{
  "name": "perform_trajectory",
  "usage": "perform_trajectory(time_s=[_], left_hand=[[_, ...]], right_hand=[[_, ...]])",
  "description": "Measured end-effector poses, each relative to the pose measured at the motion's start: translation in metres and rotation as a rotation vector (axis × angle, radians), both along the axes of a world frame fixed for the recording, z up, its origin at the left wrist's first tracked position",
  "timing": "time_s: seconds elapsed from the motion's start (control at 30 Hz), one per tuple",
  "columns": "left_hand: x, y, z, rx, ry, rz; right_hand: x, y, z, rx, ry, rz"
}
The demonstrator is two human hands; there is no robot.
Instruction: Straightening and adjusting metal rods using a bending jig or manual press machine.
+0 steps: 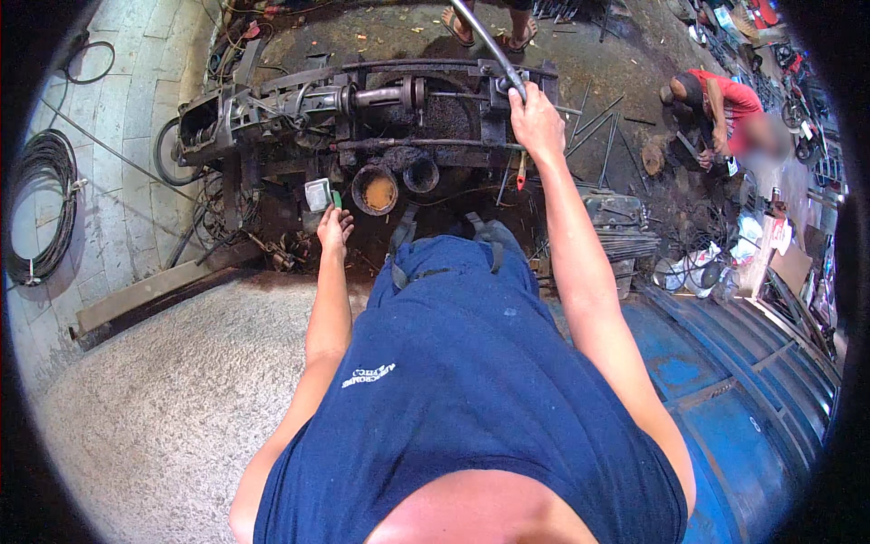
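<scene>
In front of me is a long, greasy black metal machine [385,95] with a horizontal shaft. My right hand [538,122] is closed around the near end of a long metal bar [489,43], over the machine's right end; the bar slants up and away to the far edge of view. Lower and to the left, my left hand [335,228] grips the green handle of a small square, pale scoop-like tool [318,194]. To the right of that tool stands a round can [375,190] with orange-brown contents. A darker can [420,175] stands beside it.
A red-handled tool [521,174] hangs at the machine's near side. Another person's sandalled feet [460,29] are beyond it. At right a person in red [729,109] bends over. Metal rods [612,136], coiled cable [41,208] and a blue metal panel [716,381] lie around.
</scene>
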State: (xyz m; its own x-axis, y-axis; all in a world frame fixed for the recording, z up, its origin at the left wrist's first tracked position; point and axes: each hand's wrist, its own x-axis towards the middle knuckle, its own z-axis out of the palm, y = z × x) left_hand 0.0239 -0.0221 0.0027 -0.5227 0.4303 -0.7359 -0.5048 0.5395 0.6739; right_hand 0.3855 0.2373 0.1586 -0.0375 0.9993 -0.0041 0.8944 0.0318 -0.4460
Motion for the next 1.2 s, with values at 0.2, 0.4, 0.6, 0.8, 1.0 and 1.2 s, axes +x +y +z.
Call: perform_trajectory(time_s=[0.2, 0.4, 0.6, 0.8, 1.0, 1.2], left_hand=[[-0.0008, -0.001, -0.0005, -0.026, -0.003, -0.027], [-0.0015, -0.002, -0.0005, 0.005, -0.005, 0.001], [-0.0008, -0.0007, 0.0004, 0.01, -0.013, 0.004], [-0.0036, -0.0039, -0.0043, 0.005, -0.015, -0.013], [0.0016, -0.0016, 0.0004, 0.001, -0.017, 0.009], [-0.0014, -0.0045, -0.0034, 0.016, -0.011, -0.007]], right_hand=[[-0.0012, 0.0013, 0.0016, -0.056, 0.012, -0.003], [0.0038, 0.0035, 0.0019, -0.109, 0.001, -0.01], [0.0021, 0.005, 0.0039, -0.106, -0.001, -0.006], [0.0052, 0.0013, 0.0041, -0.123, 0.012, -0.017], [0.0047, 0.0036, 0.0046, -0.125, -0.013, -0.03], [0.0054, 0.0009, 0.0066, -0.133, -0.003, -0.022]])
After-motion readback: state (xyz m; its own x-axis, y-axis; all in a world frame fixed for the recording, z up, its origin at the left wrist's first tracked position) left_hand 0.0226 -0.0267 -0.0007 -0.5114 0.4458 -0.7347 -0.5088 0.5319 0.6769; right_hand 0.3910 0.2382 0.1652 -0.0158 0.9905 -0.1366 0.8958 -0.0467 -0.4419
